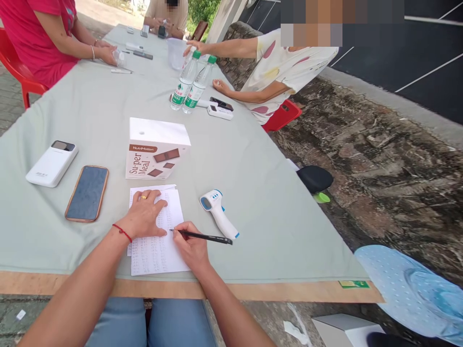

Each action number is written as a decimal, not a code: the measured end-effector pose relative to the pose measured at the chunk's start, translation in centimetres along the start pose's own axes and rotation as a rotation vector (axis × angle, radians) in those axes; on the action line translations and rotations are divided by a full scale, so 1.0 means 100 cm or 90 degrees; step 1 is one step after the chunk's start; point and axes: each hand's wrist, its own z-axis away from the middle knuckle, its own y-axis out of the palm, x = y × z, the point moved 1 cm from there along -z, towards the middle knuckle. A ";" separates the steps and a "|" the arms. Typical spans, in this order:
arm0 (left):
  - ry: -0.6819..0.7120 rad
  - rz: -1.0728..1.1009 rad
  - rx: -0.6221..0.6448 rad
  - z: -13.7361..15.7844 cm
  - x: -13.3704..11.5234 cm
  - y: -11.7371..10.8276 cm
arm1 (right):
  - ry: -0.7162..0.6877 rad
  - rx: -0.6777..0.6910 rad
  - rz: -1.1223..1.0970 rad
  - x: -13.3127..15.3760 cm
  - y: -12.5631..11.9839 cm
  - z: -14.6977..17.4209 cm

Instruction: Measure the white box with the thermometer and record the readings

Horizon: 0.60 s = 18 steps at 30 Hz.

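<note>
My left hand [145,215] lies flat on a white sheet of paper [159,250] covered with rows of small writing, holding it down near the table's front edge. It wears a gold ring and a red string bracelet. My right hand [191,243] grips a black pen [206,236] with its tip touching the paper. Just right of the pen lies a white and blue infrared thermometer [219,213]. A white and brown Super Meal box [156,149] stands right behind the paper.
A phone [88,193] in an orange case and a white power bank [52,164] lie to the left on the grey-green tablecloth [253,159]. Two water bottles [190,84] stand farther back. Three other people sit around the far end, one on a red chair [18,67].
</note>
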 end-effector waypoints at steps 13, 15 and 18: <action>0.003 0.007 -0.004 -0.001 0.001 0.001 | 0.004 -0.022 -0.015 -0.001 0.000 0.001; 0.003 0.006 -0.008 0.000 0.001 0.001 | 0.008 -0.028 -0.016 -0.002 0.000 0.001; 0.005 0.001 -0.009 0.000 0.001 0.002 | 0.017 -0.044 -0.022 -0.003 0.000 0.001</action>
